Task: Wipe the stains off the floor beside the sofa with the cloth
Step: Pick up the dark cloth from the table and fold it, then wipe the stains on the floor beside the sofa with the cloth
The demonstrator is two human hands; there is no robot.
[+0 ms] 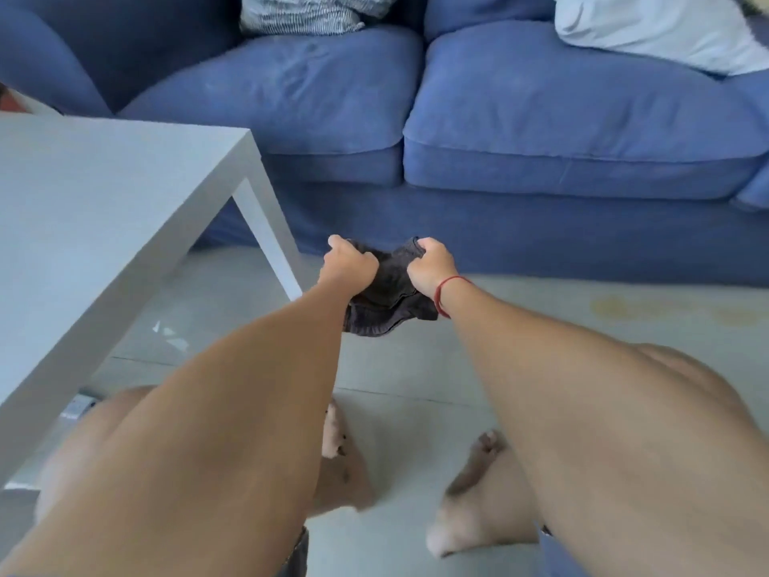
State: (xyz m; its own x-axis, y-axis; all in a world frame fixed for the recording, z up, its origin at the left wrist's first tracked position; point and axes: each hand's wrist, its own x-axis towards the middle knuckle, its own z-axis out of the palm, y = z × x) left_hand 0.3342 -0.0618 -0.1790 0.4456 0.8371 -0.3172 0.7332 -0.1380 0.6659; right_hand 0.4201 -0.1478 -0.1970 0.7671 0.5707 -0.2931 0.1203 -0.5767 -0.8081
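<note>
cloth (389, 291) bunched between hands; left hand (348, 265), right hand (430, 266) fisted on it, above floor (416, 368)

Both bare arms stretched forward and down, left hand (348, 264) and right hand (430, 266) clenched into fists side by side, knuckles up, red string around the right wrist, bare feet below

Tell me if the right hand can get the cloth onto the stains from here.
Probably yes. The stains lie on bare floor right of the right hand, with nothing between. The left hand also grips the cloth, held above the floor.
</note>
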